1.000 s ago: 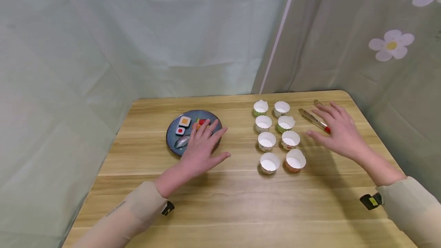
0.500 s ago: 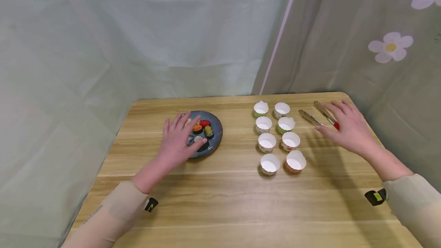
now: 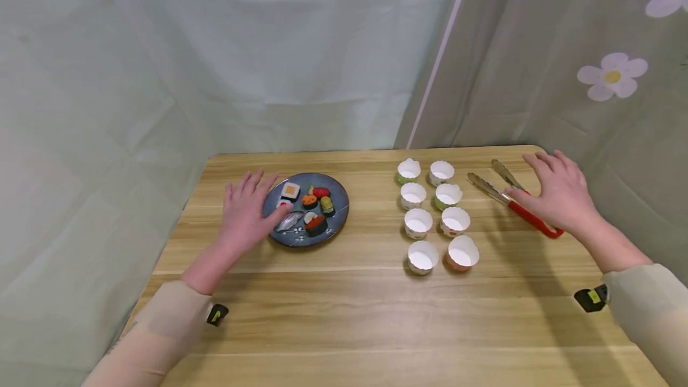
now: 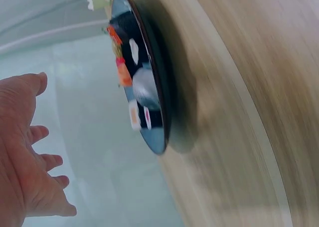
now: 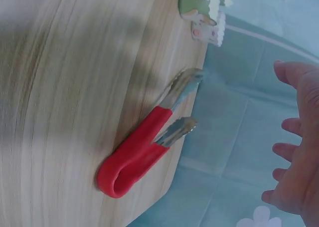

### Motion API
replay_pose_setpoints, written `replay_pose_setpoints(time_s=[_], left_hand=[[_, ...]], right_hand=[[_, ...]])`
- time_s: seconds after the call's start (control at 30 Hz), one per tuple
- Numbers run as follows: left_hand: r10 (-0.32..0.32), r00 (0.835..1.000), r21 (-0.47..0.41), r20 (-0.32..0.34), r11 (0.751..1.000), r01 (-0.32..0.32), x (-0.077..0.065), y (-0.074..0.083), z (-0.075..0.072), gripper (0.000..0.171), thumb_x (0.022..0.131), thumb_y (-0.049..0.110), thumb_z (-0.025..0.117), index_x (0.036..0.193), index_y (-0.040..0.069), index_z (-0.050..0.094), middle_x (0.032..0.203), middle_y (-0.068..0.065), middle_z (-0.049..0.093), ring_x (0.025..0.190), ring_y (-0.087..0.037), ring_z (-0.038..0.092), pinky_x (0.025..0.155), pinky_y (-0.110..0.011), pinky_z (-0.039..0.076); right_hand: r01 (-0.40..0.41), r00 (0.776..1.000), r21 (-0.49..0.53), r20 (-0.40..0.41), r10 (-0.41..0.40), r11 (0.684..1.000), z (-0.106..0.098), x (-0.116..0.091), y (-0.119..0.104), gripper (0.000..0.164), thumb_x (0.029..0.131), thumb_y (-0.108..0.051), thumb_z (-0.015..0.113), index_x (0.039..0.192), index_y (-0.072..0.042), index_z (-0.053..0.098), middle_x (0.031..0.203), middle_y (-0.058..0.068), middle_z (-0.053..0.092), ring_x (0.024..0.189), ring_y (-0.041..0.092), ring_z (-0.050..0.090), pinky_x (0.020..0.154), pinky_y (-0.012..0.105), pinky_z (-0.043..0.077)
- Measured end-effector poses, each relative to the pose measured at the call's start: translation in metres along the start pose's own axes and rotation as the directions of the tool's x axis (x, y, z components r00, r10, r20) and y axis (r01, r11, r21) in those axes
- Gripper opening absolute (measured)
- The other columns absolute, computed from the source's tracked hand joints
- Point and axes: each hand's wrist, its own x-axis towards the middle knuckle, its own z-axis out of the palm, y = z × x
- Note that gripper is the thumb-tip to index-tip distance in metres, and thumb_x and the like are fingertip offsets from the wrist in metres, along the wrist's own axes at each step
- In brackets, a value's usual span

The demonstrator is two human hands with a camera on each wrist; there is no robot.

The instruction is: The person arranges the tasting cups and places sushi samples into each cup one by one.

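Note:
My left hand (image 3: 244, 211), fingers spread and holding nothing, hovers over the left rim of a blue round plate (image 3: 338, 223). Several sushi pieces lie on that plate, among them a square roll (image 3: 291, 190), an orange-topped piece (image 3: 315, 226) and a silvery fish-like piece (image 3: 289, 221). On the right, my right hand (image 3: 564, 196) is held above red-handled metal tongs (image 3: 529, 217) with its fingers loosely extended. The right wrist view shows the tongs (image 5: 142, 147) lying spread on the table, apart from the hand. Part of the tongs is hidden by the hand in the head view.
Several small white-lined cups with scalloped rims stand in two columns between the hands, such as an orange one (image 3: 461, 254) and a green one (image 3: 447, 197). The wooden table (image 3: 333, 315) ends at a pale curtain (image 3: 322, 64) behind.
My left hand has moved left, uncovering the sushi on the plate. My right hand has shifted right, so more of the tongs shows. Plate, cups and tongs stay in place.

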Motion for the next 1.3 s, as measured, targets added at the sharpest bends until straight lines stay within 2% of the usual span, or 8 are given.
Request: replay_pose_setpoints(time_s=[0.33, 0.43, 0.6, 0.83, 0.93, 1.0, 1.13, 1.3], left_hand=[[-0.080, 0.997, -0.045, 0.024, 0.996, 0.081, 0.001, -0.030, -0.002, 0.077, 0.099, 0.048, 0.064, 0.157, 0.006, 0.037, 0.161, -0.030, 0.027, 0.146, -0.054, 0.020, 0.118, -0.074, 0.004], [-0.104, 0.994, -0.077, 0.040, 0.991, 0.107, 0.000, -0.036, -0.003, 0.078, 0.100, 0.050, 0.061, 0.157, 0.003, 0.036, 0.158, -0.033, 0.029, 0.145, -0.055, 0.022, 0.119, -0.072, 0.009], [-0.185, 0.976, -0.209, 0.113, 0.956, 0.205, 0.001, -0.046, -0.006, 0.080, 0.103, 0.049, 0.058, 0.158, -0.002, 0.030, 0.158, -0.033, 0.029, 0.145, -0.053, 0.026, 0.118, -0.068, 0.023], [-0.284, 0.919, -0.362, 0.275, 0.855, 0.373, 0.003, -0.060, -0.009, 0.090, 0.103, 0.057, 0.050, 0.163, 0.001, 0.013, 0.161, -0.035, 0.021, 0.141, -0.057, 0.032, 0.114, -0.066, 0.034], [-0.308, 0.893, -0.420, 0.328, 0.799, 0.430, 0.003, -0.064, -0.009, 0.092, 0.104, 0.057, 0.049, 0.163, 0.001, 0.008, 0.160, -0.037, 0.019, 0.138, -0.055, 0.037, 0.111, -0.064, 0.039], [-0.321, 0.873, -0.462, 0.367, 0.752, 0.470, 0.002, -0.066, -0.008, 0.093, 0.103, 0.059, 0.049, 0.163, 0.002, 0.006, 0.160, -0.036, 0.020, 0.138, -0.053, 0.039, 0.109, -0.062, 0.043], [-0.326, 0.820, -0.538, 0.470, 0.630, 0.559, 0.003, -0.070, -0.007, 0.093, 0.104, 0.058, 0.047, 0.164, 0.005, -0.001, 0.163, -0.034, 0.014, 0.140, -0.053, 0.036, 0.107, -0.061, 0.046], [-0.291, 0.750, -0.574, 0.595, 0.499, 0.649, 0.006, -0.072, -0.007, 0.088, 0.107, 0.053, 0.043, 0.164, 0.008, -0.007, 0.164, -0.033, 0.010, 0.141, -0.052, 0.036, 0.102, -0.057, 0.052]], right_hand=[[-0.042, 0.999, -0.005, 0.020, 0.042, 0.999, -0.001, 0.004, 0.015, 0.088, 0.097, -0.054, 0.061, 0.157, 0.003, 0.031, 0.156, 0.035, 0.027, 0.148, 0.056, 0.005, 0.116, 0.076, 0.002], [-0.051, 0.998, -0.009, 0.027, 0.051, 0.999, 0.000, 0.006, 0.019, 0.089, 0.097, -0.055, 0.061, 0.157, 0.003, 0.031, 0.156, 0.036, 0.027, 0.147, 0.057, 0.006, 0.117, 0.075, 0.000], [-0.066, 0.996, -0.020, 0.057, 0.067, 0.998, 0.002, 0.010, 0.028, 0.092, 0.097, -0.057, 0.061, 0.158, 0.003, 0.028, 0.155, 0.037, 0.026, 0.145, 0.059, 0.007, 0.116, 0.076, -0.001], [-0.108, 0.984, -0.019, 0.138, 0.110, 0.994, 0.008, 0.016, 0.035, 0.104, 0.092, -0.061, 0.066, 0.159, 0.004, 0.021, 0.156, 0.039, 0.022, 0.137, 0.065, 0.016, 0.108, 0.082, 0.011], [-0.129, 0.974, -0.029, 0.185, 0.132, 0.991, 0.011, 0.018, 0.038, 0.109, 0.090, -0.064, 0.067, 0.159, 0.006, 0.020, 0.155, 0.040, 0.020, 0.136, 0.066, 0.016, 0.105, 0.082, 0.015], [-0.140, 0.966, -0.038, 0.216, 0.145, 0.989, 0.012, 0.019, 0.039, 0.112, 0.089, -0.066, 0.067, 0.159, 0.007, 0.019, 0.154, 0.041, 0.019, 0.134, 0.067, 0.017, 0.103, 0.083, 0.017], [-0.159, 0.947, -0.051, 0.273, 0.167, 0.986, 0.014, 0.020, 0.041, 0.116, 0.088, -0.068, 0.068, 0.159, 0.008, 0.016, 0.151, 0.044, 0.019, 0.131, 0.068, 0.018, 0.098, 0.084, 0.023], [-0.173, 0.926, -0.055, 0.331, 0.182, 0.983, 0.017, 0.020, 0.043, 0.121, 0.086, -0.069, 0.068, 0.159, 0.009, 0.011, 0.150, 0.046, 0.016, 0.129, 0.069, 0.019, 0.095, 0.085, 0.025]])
